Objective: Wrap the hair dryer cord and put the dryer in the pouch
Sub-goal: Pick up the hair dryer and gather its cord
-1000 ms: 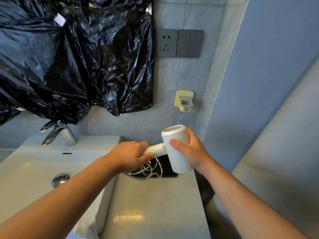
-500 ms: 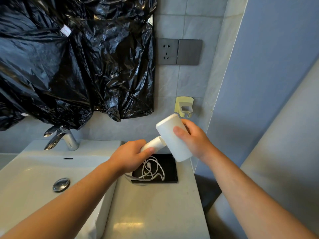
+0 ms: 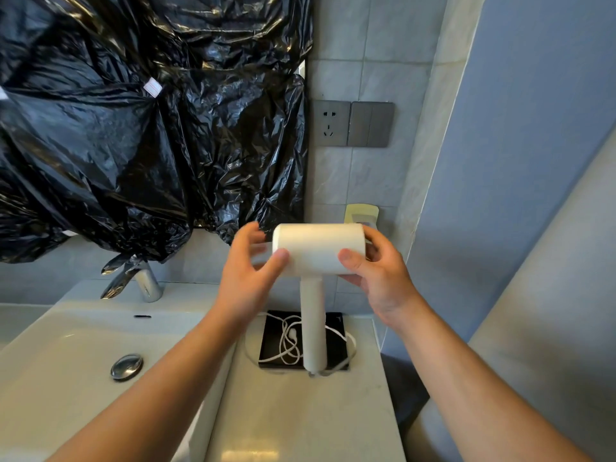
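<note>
A white hair dryer (image 3: pixel 318 251) is held up above the counter, its barrel lying level and its handle (image 3: pixel 312 328) hanging straight down. My right hand (image 3: pixel 376 271) grips the barrel's right end. My left hand (image 3: pixel 248 271) cups the barrel's left end, thumb on its front. The white cord (image 3: pixel 288 341) trails from the handle's foot and lies in loose loops on a flat black pouch (image 3: pixel 333 345) on the counter against the wall.
A white basin (image 3: pixel 66 355) with a chrome tap (image 3: pixel 133 278) lies at the left. Black plastic sheeting (image 3: pixel 150 128) covers the wall above. A socket and switch (image 3: pixel 353 123) and a yellow wall holder (image 3: pixel 361 211) sit behind the dryer. A blue wall closes the right.
The dryer was turned from a tilt to barrel level with the handle pointing down, and raised. My left hand left the handle and moved up to the barrel's left end.
</note>
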`<state>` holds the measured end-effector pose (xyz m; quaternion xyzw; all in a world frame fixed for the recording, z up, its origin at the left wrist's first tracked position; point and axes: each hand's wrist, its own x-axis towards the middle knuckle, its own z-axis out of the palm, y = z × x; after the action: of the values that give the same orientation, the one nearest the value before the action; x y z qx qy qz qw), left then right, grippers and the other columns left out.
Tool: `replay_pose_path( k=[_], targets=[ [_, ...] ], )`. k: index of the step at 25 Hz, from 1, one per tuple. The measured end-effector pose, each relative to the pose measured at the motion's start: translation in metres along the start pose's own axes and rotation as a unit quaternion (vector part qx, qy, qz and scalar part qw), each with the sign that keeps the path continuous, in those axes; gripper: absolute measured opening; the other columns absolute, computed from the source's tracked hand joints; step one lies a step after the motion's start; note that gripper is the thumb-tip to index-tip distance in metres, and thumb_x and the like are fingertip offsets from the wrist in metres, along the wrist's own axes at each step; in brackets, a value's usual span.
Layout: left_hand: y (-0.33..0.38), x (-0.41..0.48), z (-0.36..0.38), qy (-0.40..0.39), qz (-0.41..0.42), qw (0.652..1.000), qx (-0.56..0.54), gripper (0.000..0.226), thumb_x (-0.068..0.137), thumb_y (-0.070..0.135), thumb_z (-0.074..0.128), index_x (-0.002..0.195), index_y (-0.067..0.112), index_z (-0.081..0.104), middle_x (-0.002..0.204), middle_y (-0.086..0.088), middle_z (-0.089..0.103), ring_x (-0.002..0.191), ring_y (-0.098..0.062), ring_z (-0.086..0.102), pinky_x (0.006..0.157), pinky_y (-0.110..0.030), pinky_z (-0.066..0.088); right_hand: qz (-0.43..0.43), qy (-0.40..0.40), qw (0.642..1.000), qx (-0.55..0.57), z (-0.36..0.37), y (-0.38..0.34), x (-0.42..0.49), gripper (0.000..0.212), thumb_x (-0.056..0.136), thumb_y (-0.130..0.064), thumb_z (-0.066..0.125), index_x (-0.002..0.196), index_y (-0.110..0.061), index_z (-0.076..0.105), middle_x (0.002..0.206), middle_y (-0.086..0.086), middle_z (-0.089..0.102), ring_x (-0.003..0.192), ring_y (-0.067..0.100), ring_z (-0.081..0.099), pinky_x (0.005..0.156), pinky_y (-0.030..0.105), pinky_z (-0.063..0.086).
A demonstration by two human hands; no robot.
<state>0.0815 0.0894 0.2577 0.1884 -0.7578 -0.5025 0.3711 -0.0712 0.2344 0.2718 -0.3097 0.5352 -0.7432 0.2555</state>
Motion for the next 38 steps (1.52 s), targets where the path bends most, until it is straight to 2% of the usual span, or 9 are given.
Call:
replay_pose_path(
  k=[3, 6, 9, 13, 18, 28, 31, 35, 38],
  targets=[
    [0.036, 0.020, -0.015, -0.130, 0.058, 0.979, 0.145, 0.095, 0.054, 0.050, 0.088, 0.138, 0.026, 0.050, 0.130, 0.012, 0.054, 0.116, -0.002, 0.054, 0.096, -0.015, 0.046, -0.020, -0.078, 0.988, -0.133, 0.011, -0.009, -0.003, 0.071, 0.055, -0.022, 0.089, 0.120, -0.031, 0.060, 0.119, 0.008, 0.066, 0.109, 0.023, 0.064, 0.090, 0.040, 0.056],
    [0.058, 0.018, -0.022, -0.250, 0.016, 0.943, 0.217, 0.060, 0.060, 0.034, 0.093, 0.114, 0.029, 0.067, 0.101, 0.006, 0.073, 0.092, -0.010, 0.068, 0.077, -0.028, 0.056, -0.033, -0.132, 0.972, -0.190, 0.028, -0.019, -0.012, 0.069, 0.062, -0.010, 0.088, 0.117, -0.037, 0.057, 0.119, -0.001, 0.064, 0.106, 0.018, 0.065, 0.089, 0.033, 0.056],
    [0.060, 0.006, -0.032, -0.131, 0.005, 0.979, 0.154, 0.049, 0.055, 0.042, 0.085, 0.099, 0.024, 0.072, 0.089, -0.002, 0.074, 0.084, -0.021, 0.070, 0.072, -0.039, 0.058, -0.029, -0.108, 0.982, -0.155, 0.022, -0.029, -0.022, 0.054, 0.079, -0.010, 0.076, 0.126, -0.028, 0.054, 0.123, -0.005, 0.059, 0.102, 0.009, 0.065, 0.088, 0.028, 0.054],
    [0.042, -0.015, -0.049, 0.014, -0.072, 0.997, -0.021, 0.047, 0.052, 0.046, 0.080, 0.090, 0.021, 0.071, 0.084, -0.005, 0.071, 0.077, -0.026, 0.069, 0.060, -0.040, 0.057, -0.062, 0.078, 0.974, -0.202, -0.018, -0.018, -0.041, 0.017, 0.089, -0.016, 0.064, 0.103, -0.025, 0.067, 0.107, -0.002, 0.069, 0.102, 0.012, 0.064, 0.099, 0.040, 0.050],
    [0.029, -0.042, -0.038, 0.106, -0.140, 0.972, -0.155, 0.059, 0.049, 0.050, 0.077, 0.093, 0.011, 0.069, 0.091, -0.017, 0.068, 0.079, -0.034, 0.065, 0.069, -0.052, 0.056, -0.043, 0.057, 0.978, -0.196, -0.009, -0.002, -0.057, 0.047, 0.083, -0.015, 0.072, 0.127, -0.021, 0.057, 0.128, -0.003, 0.058, 0.116, 0.013, 0.057, 0.100, 0.033, 0.047],
    [0.013, -0.045, -0.041, 0.120, -0.275, 0.864, -0.404, 0.032, 0.095, 0.041, 0.052, 0.103, 0.011, 0.060, 0.092, -0.017, 0.066, 0.080, -0.032, 0.062, 0.076, -0.046, 0.051, -0.079, 0.019, 0.994, -0.071, 0.050, -0.035, -0.013, 0.031, 0.086, -0.008, 0.069, 0.110, -0.024, 0.057, 0.111, 0.001, 0.062, 0.098, 0.008, 0.059, 0.082, 0.019, 0.048],
    [0.002, -0.035, -0.051, 0.095, -0.294, 0.847, -0.432, 0.031, 0.096, 0.041, 0.049, 0.103, 0.013, 0.059, 0.092, -0.017, 0.067, 0.082, -0.031, 0.063, 0.075, -0.048, 0.053, -0.062, 0.009, 0.995, -0.073, 0.075, -0.040, 0.003, 0.019, 0.091, -0.004, 0.060, 0.100, -0.021, 0.061, 0.093, -0.001, 0.064, 0.091, 0.013, 0.059, 0.085, 0.032, 0.050],
    [-0.019, -0.020, -0.068, 0.033, -0.284, 0.881, -0.377, 0.051, 0.083, 0.038, 0.064, 0.124, 0.007, 0.057, 0.107, -0.017, 0.073, 0.091, -0.027, 0.070, 0.078, -0.044, 0.055, -0.085, -0.009, 0.987, -0.136, 0.103, -0.048, 0.016, 0.018, 0.091, -0.007, 0.059, 0.089, -0.023, 0.065, 0.085, 0.000, 0.065, 0.083, 0.012, 0.062, 0.075, 0.032, 0.055],
    [-0.022, 0.001, -0.077, 0.031, -0.135, 0.990, -0.038, 0.081, 0.079, 0.031, 0.080, 0.148, 0.019, 0.038, 0.148, 0.003, 0.046, 0.128, -0.013, 0.046, 0.104, -0.034, 0.039, -0.116, -0.043, 0.964, -0.235, 0.115, -0.053, 0.026, 0.011, 0.087, -0.013, 0.065, 0.090, -0.022, 0.069, 0.079, -0.007, 0.066, 0.073, 0.003, 0.060, 0.064, 0.022, 0.052]
  ],
)
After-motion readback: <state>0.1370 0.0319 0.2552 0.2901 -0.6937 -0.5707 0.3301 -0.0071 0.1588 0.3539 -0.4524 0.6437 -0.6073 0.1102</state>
